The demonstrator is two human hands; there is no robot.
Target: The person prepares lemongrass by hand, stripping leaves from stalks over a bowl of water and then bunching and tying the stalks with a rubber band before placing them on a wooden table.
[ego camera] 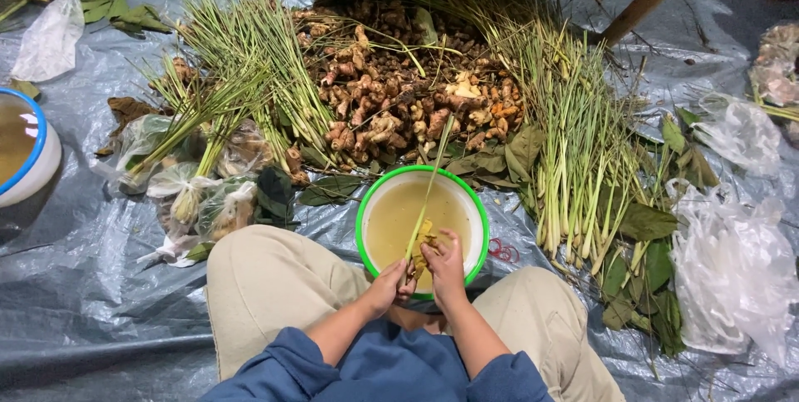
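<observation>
A lemongrass stalk (426, 194) and yellow root pieces (423, 244) are clamped by the left hand (389, 285) and right hand (445, 267) above the green-rimmed bowl (366, 202). Murky water may be spilled onto the tarp (83, 285) if the rim is pushed.

Free room and obstacles. Bare grey tarpaulin (83, 285) lies open at the lower left. Ahead, the green-rimmed basin (369, 194), root pile (399, 102) and lemongrass bundles (574, 152) block passage; plastic bags (732, 269) crowd the right, apparently leaving only narrow gaps.
</observation>
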